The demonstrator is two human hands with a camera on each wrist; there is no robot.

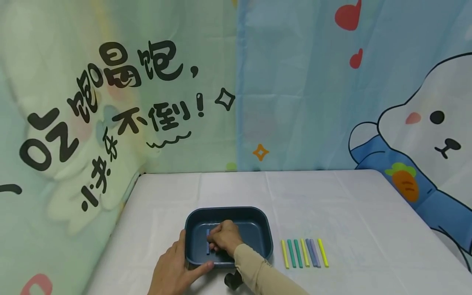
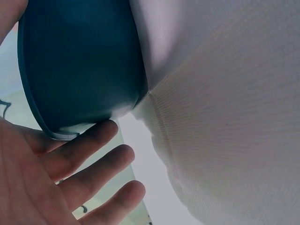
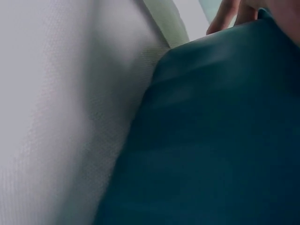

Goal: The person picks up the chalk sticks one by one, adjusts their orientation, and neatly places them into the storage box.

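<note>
A dark blue rectangular tray point(image 1: 254, 241) with rounded corners stands on the table. Inside it, toward the left, lies a thin blue stick point(image 1: 208, 250). My right hand point(image 1: 225, 237) reaches into the tray, its curled fingers pinching the stick around the middle; the fingertips are partly hidden. At the tray's near left corner rests my left hand point(image 1: 173, 266), thumb along the front wall and fingers against the left side. The left wrist view shows those fingers point(image 2: 96, 180) spread and fairly straight beside the tray wall point(image 2: 84, 61). In the right wrist view, the tray wall point(image 3: 206, 140) fills much of the picture.
Right of the tray, several thin sticks lie side by side: yellow point(image 1: 285, 255), green point(image 1: 291, 254), blue point(image 1: 312, 252) and purple point(image 1: 316, 256) among them. A black object point(image 1: 233, 281) shows by the right wrist. White cloth point(image 1: 368, 229) covers the table; a printed curtain point(image 1: 287, 102) hangs behind.
</note>
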